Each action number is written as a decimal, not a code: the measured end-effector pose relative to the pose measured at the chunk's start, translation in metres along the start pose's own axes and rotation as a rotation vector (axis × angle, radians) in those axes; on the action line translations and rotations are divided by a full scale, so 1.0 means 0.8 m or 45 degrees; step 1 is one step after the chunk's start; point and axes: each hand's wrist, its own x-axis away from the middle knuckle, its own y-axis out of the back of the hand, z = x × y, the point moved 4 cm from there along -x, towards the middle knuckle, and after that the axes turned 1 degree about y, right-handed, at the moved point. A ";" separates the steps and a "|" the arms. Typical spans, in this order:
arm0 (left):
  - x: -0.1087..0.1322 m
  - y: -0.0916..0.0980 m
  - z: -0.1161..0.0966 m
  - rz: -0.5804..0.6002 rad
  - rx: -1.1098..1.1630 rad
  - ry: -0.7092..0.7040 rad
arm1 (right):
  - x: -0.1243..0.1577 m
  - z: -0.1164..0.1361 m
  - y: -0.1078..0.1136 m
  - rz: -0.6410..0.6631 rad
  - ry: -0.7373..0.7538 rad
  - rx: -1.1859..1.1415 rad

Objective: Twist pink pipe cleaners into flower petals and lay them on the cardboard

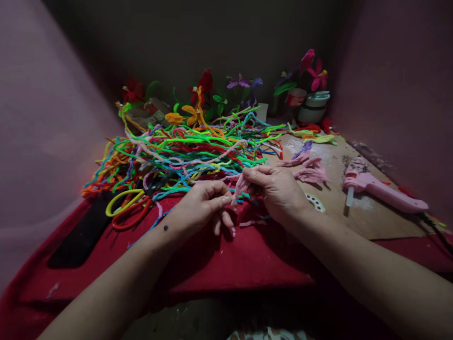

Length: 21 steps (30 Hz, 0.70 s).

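Between my hands is a pink pipe-cleaner petal, a folded loop of fuzzy stems standing tilted over the table. My left hand pinches its lower end between thumb and forefinger. Its upper part is gripped by my right hand, fingers closed round it. Just below lies a short pink pipe-cleaner piece on the red cloth. Behind my hands spreads a big heap of multicoloured pipe cleaners. Finished pink petals lie on the cardboard to the right of my right hand.
A pink glue gun rests on the cardboard at right, its cord running off the edge. Scissors with yellow and red handles lie left, beside a black phone-like slab. Pipe-cleaner flowers and a lidded jar stand behind.
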 end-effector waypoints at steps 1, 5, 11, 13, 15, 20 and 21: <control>0.001 0.001 -0.003 -0.040 -0.069 -0.006 | 0.000 0.000 -0.001 -0.005 -0.002 0.007; 0.005 0.004 -0.015 -0.232 -0.169 -0.146 | 0.002 -0.004 -0.005 0.029 -0.030 0.002; 0.001 -0.006 -0.006 -0.113 -0.157 -0.172 | 0.002 -0.011 -0.005 0.082 -0.041 -0.093; 0.001 -0.005 -0.003 -0.073 -0.145 -0.169 | 0.001 -0.012 -0.005 0.102 -0.060 -0.156; 0.002 -0.003 0.000 -0.019 -0.117 -0.137 | 0.000 -0.011 -0.005 0.097 -0.060 -0.203; 0.001 -0.001 0.000 0.014 -0.017 -0.104 | 0.002 -0.006 -0.007 0.084 -0.064 -0.283; 0.001 -0.001 0.000 0.007 0.013 -0.110 | 0.003 -0.006 -0.009 0.116 -0.085 -0.304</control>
